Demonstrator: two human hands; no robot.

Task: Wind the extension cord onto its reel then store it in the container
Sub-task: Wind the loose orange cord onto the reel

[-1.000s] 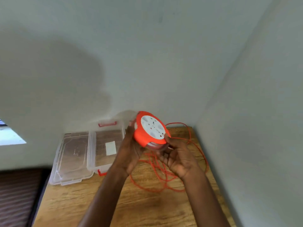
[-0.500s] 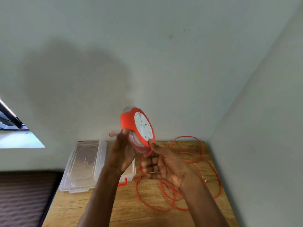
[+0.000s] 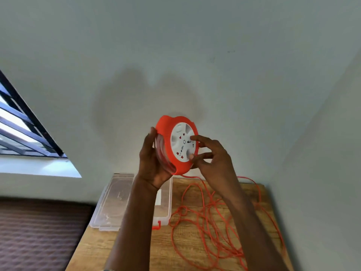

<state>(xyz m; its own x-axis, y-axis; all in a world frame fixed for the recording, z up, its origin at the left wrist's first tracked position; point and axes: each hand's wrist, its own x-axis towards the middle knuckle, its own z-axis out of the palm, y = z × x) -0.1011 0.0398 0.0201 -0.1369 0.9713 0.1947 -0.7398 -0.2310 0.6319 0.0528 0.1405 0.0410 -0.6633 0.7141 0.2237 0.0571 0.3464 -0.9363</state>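
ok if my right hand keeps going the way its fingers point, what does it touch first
Your right hand points left at the reel, and its fingertips already look to be on the white socket face. Depth is unclear, but nothing lies between them.

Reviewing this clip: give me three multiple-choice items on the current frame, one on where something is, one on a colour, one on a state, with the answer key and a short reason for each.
1. Where does the loose cord lie?
A. On the wooden table, right of the clear container
B. Inside the container
C. On the windowsill

2. What colour is the socket face of the reel?
A. Black
B. White
C. Yellow

3. How is the reel held?
A. Resting flat on the table
B. Lying in the container
C. Raised above the table, left hand gripping its rim, right hand with fingers on the face

Answers: 1 A, the orange loops sprawl on the wood; 2 B, a white disc sits inside the orange casing; 3 C, both hands carry it in front of the wall.
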